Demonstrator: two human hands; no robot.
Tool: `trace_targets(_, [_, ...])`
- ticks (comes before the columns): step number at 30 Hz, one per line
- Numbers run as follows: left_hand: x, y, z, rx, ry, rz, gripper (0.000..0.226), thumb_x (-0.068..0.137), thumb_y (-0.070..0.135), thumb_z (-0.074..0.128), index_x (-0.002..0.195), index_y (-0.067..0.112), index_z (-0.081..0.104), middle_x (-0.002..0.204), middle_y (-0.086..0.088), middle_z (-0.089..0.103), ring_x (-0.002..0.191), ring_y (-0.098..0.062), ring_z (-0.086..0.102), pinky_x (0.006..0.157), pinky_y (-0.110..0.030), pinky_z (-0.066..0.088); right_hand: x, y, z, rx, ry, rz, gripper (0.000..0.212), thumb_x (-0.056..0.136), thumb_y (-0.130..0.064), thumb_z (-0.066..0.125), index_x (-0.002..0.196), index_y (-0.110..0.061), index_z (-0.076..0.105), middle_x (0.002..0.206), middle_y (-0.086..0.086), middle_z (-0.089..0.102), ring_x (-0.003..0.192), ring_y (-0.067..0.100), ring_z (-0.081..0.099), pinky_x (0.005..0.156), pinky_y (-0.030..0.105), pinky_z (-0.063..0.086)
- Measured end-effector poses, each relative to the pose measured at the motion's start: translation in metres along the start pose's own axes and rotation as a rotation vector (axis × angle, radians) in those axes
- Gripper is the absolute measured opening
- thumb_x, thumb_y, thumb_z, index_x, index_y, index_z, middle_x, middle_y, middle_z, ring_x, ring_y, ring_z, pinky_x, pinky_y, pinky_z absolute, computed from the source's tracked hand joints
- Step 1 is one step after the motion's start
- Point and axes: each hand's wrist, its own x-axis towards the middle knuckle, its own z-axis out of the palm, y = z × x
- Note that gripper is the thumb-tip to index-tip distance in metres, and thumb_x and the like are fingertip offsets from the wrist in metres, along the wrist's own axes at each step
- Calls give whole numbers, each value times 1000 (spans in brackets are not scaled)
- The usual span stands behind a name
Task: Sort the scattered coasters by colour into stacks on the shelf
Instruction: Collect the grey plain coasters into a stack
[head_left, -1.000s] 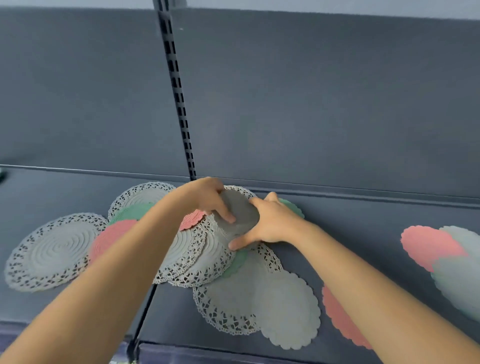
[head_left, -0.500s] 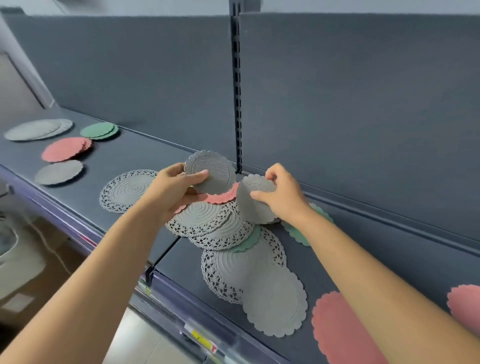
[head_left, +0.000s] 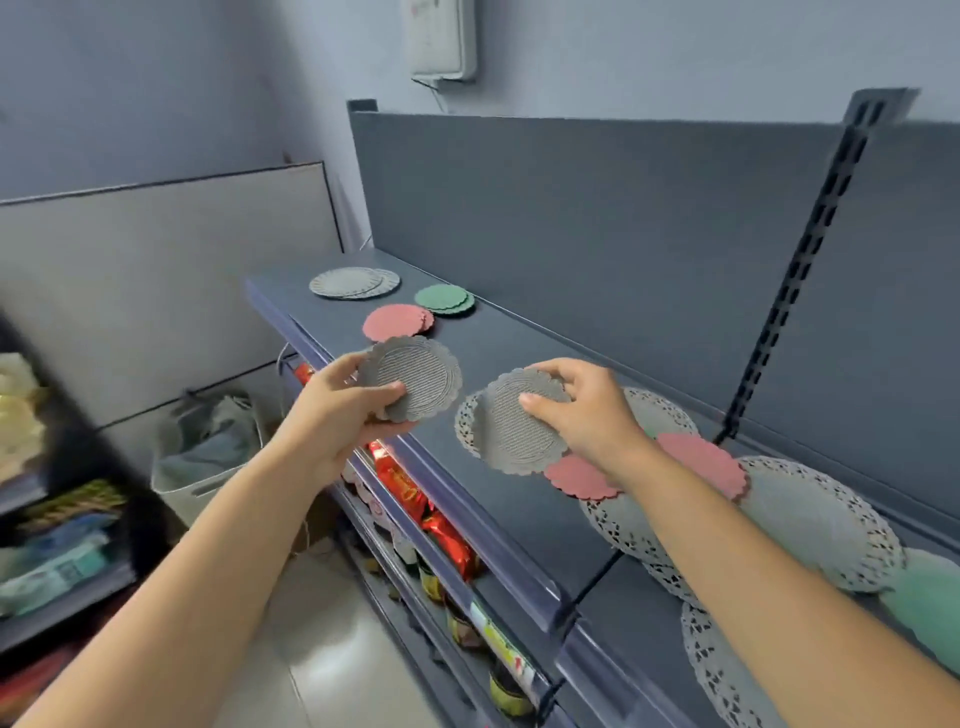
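Pinching: left hand (head_left: 337, 410), grey coaster (head_left: 415, 376); right hand (head_left: 587, 410), second grey coaster (head_left: 514, 431); shelf label (head_left: 501, 644) blurred

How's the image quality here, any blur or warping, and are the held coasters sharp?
Head view: wide-angle warping skews the shelf; clutter at the left edge is smeared; left coaster in left hand and right coaster in right hand show crisp ridges; light soft, shadows faint.

Stacks (head_left: 397, 322) sit at the shelf's (head_left: 493, 349) far left end; the scattered coasters (head_left: 815, 519) lie to their right; between them I hold one coaster (head_left: 421, 379) in my left grip (head_left: 337, 410), another coaster (head_left: 511, 434) in my right grip (head_left: 589, 410).
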Motion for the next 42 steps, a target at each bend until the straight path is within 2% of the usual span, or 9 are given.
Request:
trace_targets(4, [50, 15, -82, 136, 37, 59, 45, 81, -3, 68, 121, 13, 55, 101, -8, 63, 79, -22, 67, 59, -31, 60, 56, -19, 78, 34, 83, 30, 17, 81, -20, 70, 97, -18, 66, 104, 2, 67, 101, 20, 63, 87, 38, 53])
trace_targets(11, [161, 35, -189, 236, -3, 25, 51, 82, 4, 69, 128, 18, 54, 112, -13, 63, 96, -27, 66, 69, -36, 61, 145, -50, 189, 227, 131, 162, 30, 84, -3, 56, 102, -26, 61, 114, 6, 61, 102, 24, 61, 68, 30, 50])
trace_targets(18, [246, 35, -189, 383, -231, -10, 35, 84, 10, 69, 116, 18, 58, 90, -3, 66, 74, -15, 65, 56, -23, 58, 200, -44, 214, 165, 256, 271, 25, 80, 1, 59, 91, -21, 57, 108, 8, 63, 94, 25, 62, 63, 32, 52])
trace_targets(20, [268, 30, -180, 471, -305, -9, 32, 83, 16, 71, 113, 22, 61, 93, -2, 65, 74, -14, 63, 53, -20, 56, 213, -41, 209, 199, 343, 308, 25, 80, 1, 59, 87, -21, 51, 103, 6, 57, 86, 21, 57, 47, 27, 50])
trace_targets(24, [302, 20, -148, 608, -594, -42, 26, 79, 21, 75, 104, 24, 65, 95, -8, 68, 81, -22, 66, 72, -31, 57, 221, -29, 188, 262, 503, 349, 31, 80, 3, 55, 98, -21, 46, 88, 0, 47, 80, 17, 51, 41, 25, 47])
trace_targets(27, [317, 12, -119, 681, -867, 61, 26, 79, 21, 76, 104, 23, 68, 85, -3, 69, 74, -9, 61, 72, -25, 52, 212, -24, 176, 204, 570, 406, 41, 79, 1, 50, 108, -27, 54, 84, 4, 49, 77, 15, 50, 44, 23, 45])
trace_targets(33, [340, -1, -79, 1085, -1110, 598, 56, 66, 36, 83, 116, 25, 62, 98, 12, 58, 79, -4, 51, 62, -7, 36, 183, -25, 190, 328, 739, 510, 18, 83, 10, 50, 90, -4, 58, 83, 4, 44, 71, 13, 47, 48, 29, 57])
trace_targets(37, [347, -2, -80, 1023, -1275, 652, 75, 63, 39, 84, 129, 24, 51, 113, 11, 62, 100, -8, 55, 81, -17, 39, 167, -23, 215, 395, 870, 496, 20, 81, 13, 55, 89, -5, 59, 86, 10, 50, 72, 19, 54, 52, 29, 57])
trace_targets(42, [357, 3, -93, 845, -1362, 662, 81, 56, 41, 87, 127, 23, 52, 112, 14, 58, 104, -4, 52, 77, -3, 36, 156, -25, 246, 352, 832, 442, 39, 80, 11, 64, 109, -14, 58, 100, 12, 61, 77, 21, 64, 56, 29, 57])
